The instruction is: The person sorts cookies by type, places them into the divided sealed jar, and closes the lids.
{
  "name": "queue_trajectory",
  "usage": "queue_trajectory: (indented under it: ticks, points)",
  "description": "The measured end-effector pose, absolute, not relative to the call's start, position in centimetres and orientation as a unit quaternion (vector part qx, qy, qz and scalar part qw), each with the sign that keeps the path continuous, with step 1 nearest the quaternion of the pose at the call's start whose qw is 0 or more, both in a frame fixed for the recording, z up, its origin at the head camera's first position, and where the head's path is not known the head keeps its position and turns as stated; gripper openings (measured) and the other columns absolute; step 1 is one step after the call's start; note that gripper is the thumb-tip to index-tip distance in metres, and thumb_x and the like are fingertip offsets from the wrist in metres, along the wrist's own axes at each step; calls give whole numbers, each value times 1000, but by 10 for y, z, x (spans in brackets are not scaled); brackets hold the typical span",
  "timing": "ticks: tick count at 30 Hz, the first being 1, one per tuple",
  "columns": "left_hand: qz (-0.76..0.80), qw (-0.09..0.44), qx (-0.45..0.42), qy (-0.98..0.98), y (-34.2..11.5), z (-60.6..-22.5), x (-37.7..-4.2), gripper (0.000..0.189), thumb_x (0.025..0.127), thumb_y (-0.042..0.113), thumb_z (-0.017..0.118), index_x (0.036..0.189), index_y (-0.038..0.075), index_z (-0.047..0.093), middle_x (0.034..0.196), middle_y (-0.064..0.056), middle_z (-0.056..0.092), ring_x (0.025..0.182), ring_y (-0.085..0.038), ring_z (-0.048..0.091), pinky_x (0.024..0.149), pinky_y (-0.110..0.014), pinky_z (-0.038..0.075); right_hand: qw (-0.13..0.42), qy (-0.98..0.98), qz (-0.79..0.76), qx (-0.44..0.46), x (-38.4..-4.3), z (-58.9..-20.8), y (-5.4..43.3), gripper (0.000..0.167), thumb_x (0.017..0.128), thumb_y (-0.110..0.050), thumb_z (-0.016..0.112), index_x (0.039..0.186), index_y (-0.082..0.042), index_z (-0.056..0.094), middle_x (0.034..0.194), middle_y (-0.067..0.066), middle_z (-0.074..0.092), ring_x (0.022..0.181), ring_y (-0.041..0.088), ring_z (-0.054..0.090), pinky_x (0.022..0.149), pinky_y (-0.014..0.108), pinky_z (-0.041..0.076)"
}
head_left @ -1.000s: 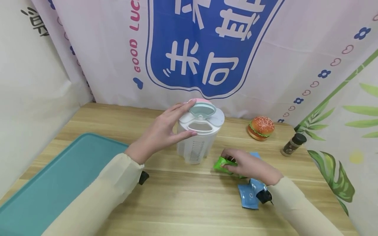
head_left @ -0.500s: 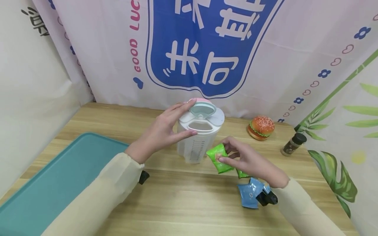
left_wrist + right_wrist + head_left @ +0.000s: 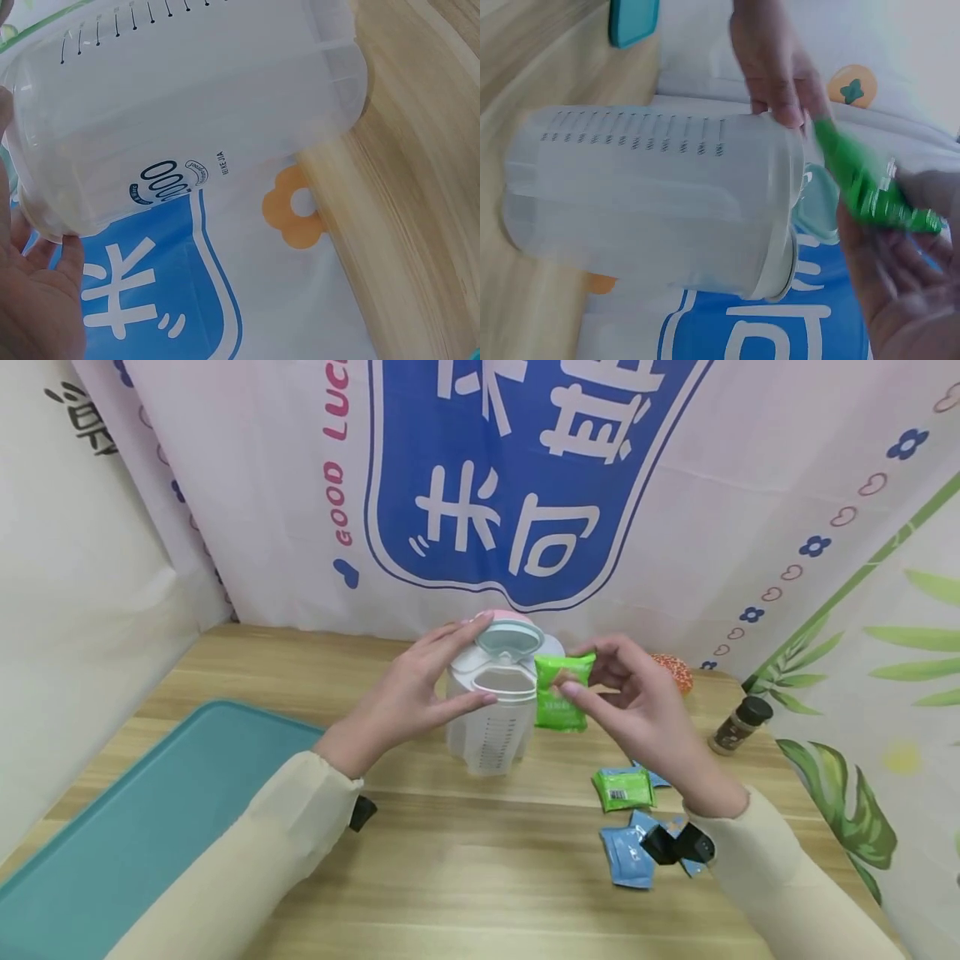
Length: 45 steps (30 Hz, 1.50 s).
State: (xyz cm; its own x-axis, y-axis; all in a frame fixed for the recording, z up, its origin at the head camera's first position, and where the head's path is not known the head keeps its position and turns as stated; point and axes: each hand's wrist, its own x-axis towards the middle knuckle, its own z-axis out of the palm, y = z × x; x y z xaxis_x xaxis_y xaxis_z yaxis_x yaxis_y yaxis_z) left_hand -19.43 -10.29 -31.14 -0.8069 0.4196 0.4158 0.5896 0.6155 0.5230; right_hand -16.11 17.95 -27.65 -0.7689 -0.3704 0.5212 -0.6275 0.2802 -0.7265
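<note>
A clear plastic food storage container (image 3: 491, 739) stands upright on the table, its teal flip cap (image 3: 510, 641) raised beside an oval opening. My left hand (image 3: 408, 697) grips its white top from the left, thumb along the front rim and fingers behind the cap. Between thumb and fingers my right hand (image 3: 648, 718) pinches a small green packet (image 3: 553, 714) just right of the opening. In the right wrist view the green packet (image 3: 862, 180) is blurred, close to the container's mouth. A second green packet (image 3: 624, 789) lies on the table below the right hand.
Blue packets (image 3: 628, 860) lie near the right wrist, partly behind its black camera. A toy burger (image 3: 675, 672) is half hidden behind the right hand, with a black-capped shaker bottle (image 3: 738, 727) further right. A teal tray (image 3: 187, 810) lies at left; a printed curtain (image 3: 712, 527) hangs behind.
My right hand has lifted the green packet off the table and carried it up beside the container's opening. The left hand has kept its place on the container.
</note>
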Motion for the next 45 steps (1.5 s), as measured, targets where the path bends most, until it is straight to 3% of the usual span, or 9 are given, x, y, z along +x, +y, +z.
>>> queue_trajectory:
  ticks: [4,9,16,25,34,45]
  points:
    - [-335,121,-280,-891,-104,-312,-194,94,91,44,82,166,41,25,167,-8,42,153,-35,43,117,-64,46,132,-807,503,279,-168,-269,171,27,96,1,72,121,2,62,104,15,75,89,8,75,79,24,66]
    - [-337,112,-276,-893,-104,-315,-193,94,91,46,80,165,47,22,169,-6,40,153,-35,44,115,-64,48,149,-796,523,267,-176,-271,160,28,95,0,73,121,3,62,106,13,77,90,8,75,78,24,66]
    - [-342,116,-280,-890,-103,-319,-193,94,91,45,81,165,47,22,168,-7,41,152,-34,45,115,-62,49,184,-768,545,282,-184,-271,149,31,96,3,71,124,5,57,118,12,73,99,10,74,88,25,65]
    - [-339,125,-291,-886,-101,-318,-194,94,91,45,81,165,45,23,167,-6,42,151,-33,46,115,-60,50,148,-772,528,320,-188,-280,142,31,92,7,73,120,7,59,117,18,71,101,4,74,86,27,66]
    - [-341,129,-293,-884,-102,-317,-195,94,91,44,81,166,43,24,167,-7,42,151,-33,46,114,-59,51,106,-804,478,338,-187,-285,145,25,93,1,76,115,1,65,116,13,73,103,22,75,86,26,66]
    - [-347,132,-289,-883,-104,-316,-195,93,92,43,81,166,41,24,168,-8,41,153,-34,43,117,-61,48,147,-817,427,358,-186,-289,148,15,91,-1,79,105,-1,77,108,10,72,98,18,73,87,20,64]
